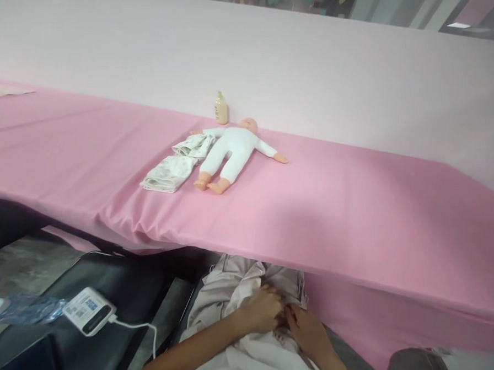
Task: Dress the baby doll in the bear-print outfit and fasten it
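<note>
My left hand [264, 308] rests in my lap on light clothing, its fingers curled in. Beside it, my right hand [306, 327] is also curled, and the two meet at the fingers. Whatever lies between the fingers, if anything, is hidden. Beyond my hands, a baby doll [232, 145] in a white bodysuit lies with arms spread and feet toward me on the pink cloth [353, 212]. Folded patterned cloths [168, 174] lie left of the doll, touching its arm area. A pale yellow pump bottle [221, 108] stands upright behind it, near the wall.
A white wall [253, 58] backs the table, with glass above it. At lower left, a black chair [113, 283] bears a white device [89, 311] with a cable and a clear plastic bottle [29, 309] on its side. A beige cloth [5, 91] lies at far left.
</note>
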`<state>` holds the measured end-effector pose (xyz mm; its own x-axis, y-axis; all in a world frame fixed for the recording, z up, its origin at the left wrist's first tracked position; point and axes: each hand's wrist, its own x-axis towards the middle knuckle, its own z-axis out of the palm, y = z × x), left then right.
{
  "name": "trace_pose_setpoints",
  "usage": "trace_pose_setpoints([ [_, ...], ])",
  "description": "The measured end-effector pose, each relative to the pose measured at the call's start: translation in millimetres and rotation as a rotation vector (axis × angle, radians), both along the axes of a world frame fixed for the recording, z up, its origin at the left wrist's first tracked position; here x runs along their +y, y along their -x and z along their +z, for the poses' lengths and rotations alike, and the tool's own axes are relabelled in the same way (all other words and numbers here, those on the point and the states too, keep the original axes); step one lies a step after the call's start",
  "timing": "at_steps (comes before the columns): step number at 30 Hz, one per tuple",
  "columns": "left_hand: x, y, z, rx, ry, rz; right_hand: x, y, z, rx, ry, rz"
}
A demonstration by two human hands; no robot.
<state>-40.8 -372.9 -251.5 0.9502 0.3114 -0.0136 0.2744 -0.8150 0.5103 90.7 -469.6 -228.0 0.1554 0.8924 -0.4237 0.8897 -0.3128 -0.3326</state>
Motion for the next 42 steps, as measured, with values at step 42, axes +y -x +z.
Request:
trace_pose_setpoints([
  [42,69.7,89.3,196.3,-0.778,-0.156,0.321,49.3,-40.7,184.0,0.315,-0.457,0.017],
])
